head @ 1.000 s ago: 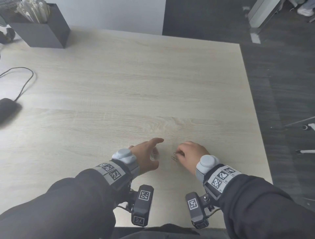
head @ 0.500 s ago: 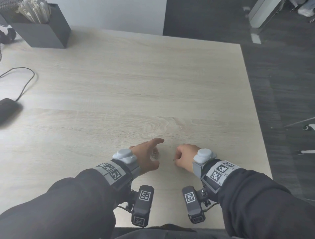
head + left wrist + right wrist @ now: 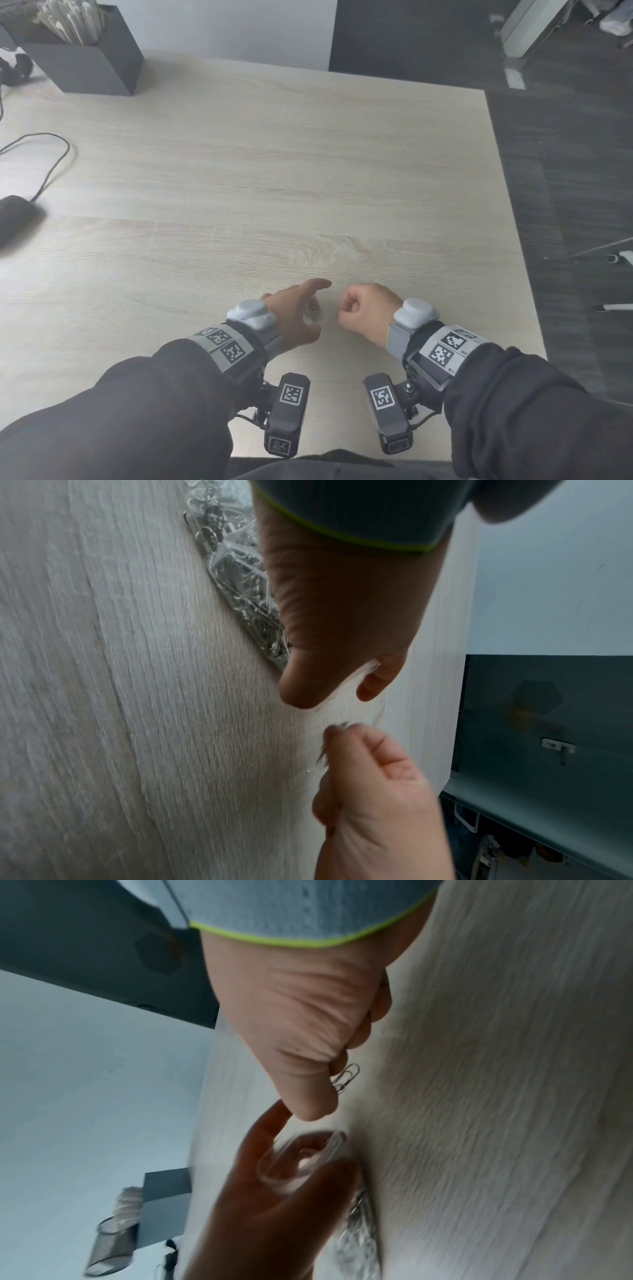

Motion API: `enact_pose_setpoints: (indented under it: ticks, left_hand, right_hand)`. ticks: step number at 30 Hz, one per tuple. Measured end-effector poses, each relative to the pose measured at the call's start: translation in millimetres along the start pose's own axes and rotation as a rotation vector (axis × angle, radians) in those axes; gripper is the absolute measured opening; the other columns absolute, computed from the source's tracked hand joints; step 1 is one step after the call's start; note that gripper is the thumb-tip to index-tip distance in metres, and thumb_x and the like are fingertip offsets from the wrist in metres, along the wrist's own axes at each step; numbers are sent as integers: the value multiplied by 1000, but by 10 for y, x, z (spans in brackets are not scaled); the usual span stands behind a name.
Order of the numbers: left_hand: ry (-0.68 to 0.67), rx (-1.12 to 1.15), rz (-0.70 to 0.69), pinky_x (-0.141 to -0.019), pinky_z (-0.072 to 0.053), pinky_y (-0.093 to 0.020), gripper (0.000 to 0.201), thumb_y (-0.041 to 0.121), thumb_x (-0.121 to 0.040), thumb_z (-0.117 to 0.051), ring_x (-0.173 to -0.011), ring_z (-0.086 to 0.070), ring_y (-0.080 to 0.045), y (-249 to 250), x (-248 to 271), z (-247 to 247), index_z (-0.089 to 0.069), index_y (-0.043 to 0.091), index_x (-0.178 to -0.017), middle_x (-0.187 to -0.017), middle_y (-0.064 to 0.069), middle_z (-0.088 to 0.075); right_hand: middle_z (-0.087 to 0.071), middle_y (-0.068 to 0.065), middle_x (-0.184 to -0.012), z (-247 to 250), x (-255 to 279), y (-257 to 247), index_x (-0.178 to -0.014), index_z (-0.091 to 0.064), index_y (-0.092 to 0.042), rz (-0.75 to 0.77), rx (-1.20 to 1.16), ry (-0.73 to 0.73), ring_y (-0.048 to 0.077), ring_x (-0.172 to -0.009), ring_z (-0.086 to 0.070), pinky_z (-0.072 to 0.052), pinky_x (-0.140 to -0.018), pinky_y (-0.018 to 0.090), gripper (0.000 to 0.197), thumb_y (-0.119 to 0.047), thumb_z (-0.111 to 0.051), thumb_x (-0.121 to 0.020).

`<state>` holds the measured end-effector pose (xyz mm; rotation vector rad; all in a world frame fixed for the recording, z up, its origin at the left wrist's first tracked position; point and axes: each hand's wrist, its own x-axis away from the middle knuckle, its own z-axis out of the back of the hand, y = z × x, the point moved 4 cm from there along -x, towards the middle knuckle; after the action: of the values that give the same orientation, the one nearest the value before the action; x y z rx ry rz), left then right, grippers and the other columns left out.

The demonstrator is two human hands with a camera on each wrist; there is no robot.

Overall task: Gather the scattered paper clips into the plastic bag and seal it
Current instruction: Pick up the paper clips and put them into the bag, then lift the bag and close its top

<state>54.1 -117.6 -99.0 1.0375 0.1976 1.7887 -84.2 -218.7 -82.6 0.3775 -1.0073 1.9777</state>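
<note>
A clear plastic bag (image 3: 313, 313) full of silver paper clips lies on the table near the front edge. My left hand (image 3: 298, 311) holds its mouth. In the left wrist view the bag (image 3: 236, 569) runs under the palm, and thumb and finger pinch the rim. In the right wrist view the bag's mouth (image 3: 298, 1161) is held open as an oval. My right hand (image 3: 359, 306) is curled into a fist just right of the bag. It pinches a few paper clips (image 3: 347, 1076) at its fingertips, close to the opening. No loose clips show on the table.
A dark box organiser (image 3: 85, 68) stands at the back left, a mesh pen cup (image 3: 109, 1248) beside it. A black mouse (image 3: 13, 216) with its cable (image 3: 51, 161) lies at the left edge. The table's right edge (image 3: 513, 222) drops to a dark floor.
My right hand has closed on the clips that lay on the table, lifted them and moved left toward the bag's mouth. My left hand has kept still on the bag.
</note>
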Motion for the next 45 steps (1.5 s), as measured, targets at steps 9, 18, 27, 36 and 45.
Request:
enact_pose_setpoints:
  ticks: [9, 18, 27, 36, 45]
  left_hand:
    - [8, 33, -11, -94, -52, -38, 74, 28, -81, -69, -93, -63, -10, 96, 40, 86, -39, 45, -147, -108, 22, -61]
    - [-12, 232, 34, -81, -56, -30, 87, 21, -77, -72, -100, -66, -12, -17, 49, 157, -36, 51, -150, -117, 23, -57]
    - [95, 447, 108, -80, -55, -21, 17, 26, -96, -68, -90, -74, -6, -121, 39, 251, -74, 42, -102, -102, 13, -79]
    - [228, 688, 115, -83, -58, -36, 10, 21, -93, -77, -74, -75, -12, -105, 89, 289, -76, 25, -84, -82, 7, -81]
    - [275, 997, 179, -52, -44, -9, 11, 18, -95, -73, -70, -75, -11, -45, 104, 263, -73, 17, -85, -86, -2, -82]
  right_hand:
    - [-50, -9, -53, -66, 20, -276, -86, -69, -34, 156, -218, 18, 4, -46, -41, -36, -52, 25, 10, -42, -70, -80]
    - [-65, 5, -70, -89, 62, -137, -86, -69, -37, 168, -143, -74, 14, -54, -50, -48, -59, 37, 21, -33, -48, -92]
    - [-66, -11, -70, -92, 136, -66, -86, -72, -28, 146, -203, -54, 4, -63, -58, -46, -65, 27, 36, -62, -63, -78]
    - [-65, -2, -71, -82, 109, -31, -83, -66, -20, 80, -635, 141, 11, -60, -55, -40, -52, 13, 14, -8, -73, -81]
    - [-58, -8, -67, -39, 36, -151, -85, -71, -21, 41, -823, 153, -3, -53, -50, -41, -53, 11, 4, -17, -71, -86]
